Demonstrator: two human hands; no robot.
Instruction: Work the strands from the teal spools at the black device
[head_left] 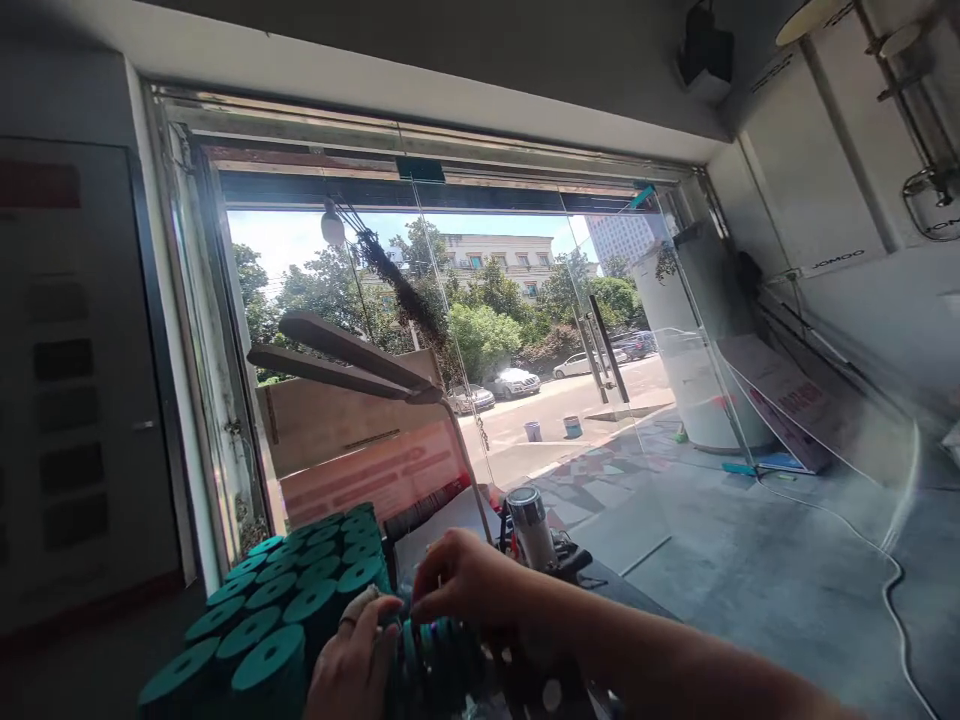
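At the bottom centre, my left hand (pixel 351 655) has its fingers bent together beside a dark teal row of ring-shaped pieces (pixel 431 650). A small pale bit shows at its fingertips, too small to name. My right hand (pixel 459 585) reaches in from the right, thumb and fingers pinched over the far end of the same rings. What it pinches is hidden behind the fingers. Left of my hands stand several teal rolls with centre holes (pixel 270 655), packed upright in rows. A silver-topped cylindrical device (pixel 532 525) stands just beyond my right hand.
A lamp with two long flat arms (pixel 345 350) rises behind the rolls, near cardboard (pixel 345 420). Ahead is a glass door (pixel 517 400) with a dark handle. A white cable (pixel 847 520) runs across the floor at right. Two buckets (pixel 572 427) stand outside.
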